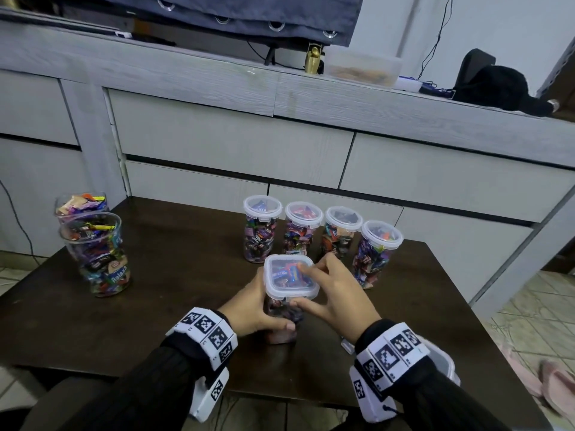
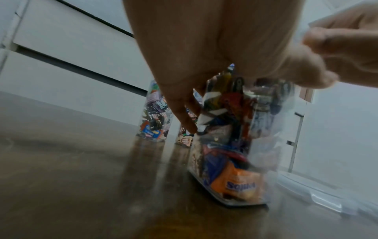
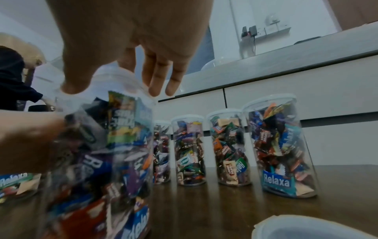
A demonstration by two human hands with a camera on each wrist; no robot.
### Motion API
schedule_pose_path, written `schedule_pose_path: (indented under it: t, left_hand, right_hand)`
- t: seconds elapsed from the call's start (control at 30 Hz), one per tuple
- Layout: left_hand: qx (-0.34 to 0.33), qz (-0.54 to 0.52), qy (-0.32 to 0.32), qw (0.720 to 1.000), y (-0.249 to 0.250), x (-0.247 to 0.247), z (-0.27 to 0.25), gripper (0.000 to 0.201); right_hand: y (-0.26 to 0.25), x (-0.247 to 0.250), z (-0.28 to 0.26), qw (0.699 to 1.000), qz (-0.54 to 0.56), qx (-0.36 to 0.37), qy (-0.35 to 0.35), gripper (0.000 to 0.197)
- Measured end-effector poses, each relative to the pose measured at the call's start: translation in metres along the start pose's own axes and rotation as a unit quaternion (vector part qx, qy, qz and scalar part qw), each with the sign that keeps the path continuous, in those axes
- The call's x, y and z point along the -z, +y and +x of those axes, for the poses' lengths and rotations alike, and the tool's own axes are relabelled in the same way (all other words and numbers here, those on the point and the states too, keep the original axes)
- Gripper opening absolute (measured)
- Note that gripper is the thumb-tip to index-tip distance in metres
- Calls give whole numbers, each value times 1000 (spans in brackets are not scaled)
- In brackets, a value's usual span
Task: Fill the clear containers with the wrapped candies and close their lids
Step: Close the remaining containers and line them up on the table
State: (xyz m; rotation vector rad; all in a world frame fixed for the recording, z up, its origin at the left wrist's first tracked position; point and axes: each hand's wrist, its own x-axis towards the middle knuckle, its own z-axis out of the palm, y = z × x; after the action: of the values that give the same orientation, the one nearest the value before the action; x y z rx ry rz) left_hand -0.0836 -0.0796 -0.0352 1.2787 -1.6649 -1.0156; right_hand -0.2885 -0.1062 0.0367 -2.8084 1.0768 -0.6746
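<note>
Lidded containers (image 1: 323, 231): five. Open containers (image 1: 96, 253): two. Hands (image 1: 333, 293): two.

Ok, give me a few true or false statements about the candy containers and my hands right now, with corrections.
1. Four lidded round containers stand in a row behind the hands. True.
2. The left hand rests flat on the table. False: it grips the square container's side.
3. The right hand holds the square lid. True.
4. The two containers at far left have lids on. False: both are open-topped.
</note>
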Motion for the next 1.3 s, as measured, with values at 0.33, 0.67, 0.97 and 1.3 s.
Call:
schedule_pose_path:
  t: [0.33, 0.67, 0.97, 1.3]
  left_hand:
    - [33, 59, -74, 995, -5, 34, 18, 95]
    - [66, -12, -53, 996, -2, 23, 11, 114]
    - [35, 28, -22, 999, -3, 21, 13, 111]
    - [31, 53, -8, 998, -5, 30, 12, 94]
  right_hand:
    - [21, 27, 7, 985, 76, 66, -138, 68]
    - [9, 17, 6, 995, 36, 93, 6, 31]
    - [24, 22, 5, 983, 181, -5, -36, 49]
    - [22, 5, -6, 964, 252, -87, -21, 39]
